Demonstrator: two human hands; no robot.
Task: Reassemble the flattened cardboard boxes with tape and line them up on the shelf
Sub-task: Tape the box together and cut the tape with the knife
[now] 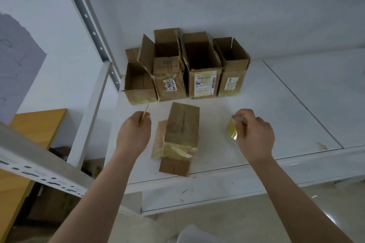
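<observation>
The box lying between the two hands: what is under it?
A flat cardboard piece shows under the lying box's left edge, both on the white shelf. How far the piece continues beneath is hidden by the box.

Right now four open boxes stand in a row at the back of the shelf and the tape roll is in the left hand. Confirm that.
Wrong hand. The head view shows the tape roll held by the right hand; the left hand pinches a thin strip. Four open boxes do stand at the back of the shelf.

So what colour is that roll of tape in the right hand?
Translucent yellow; the tape roll shows in the head view, held by the right hand.
</observation>
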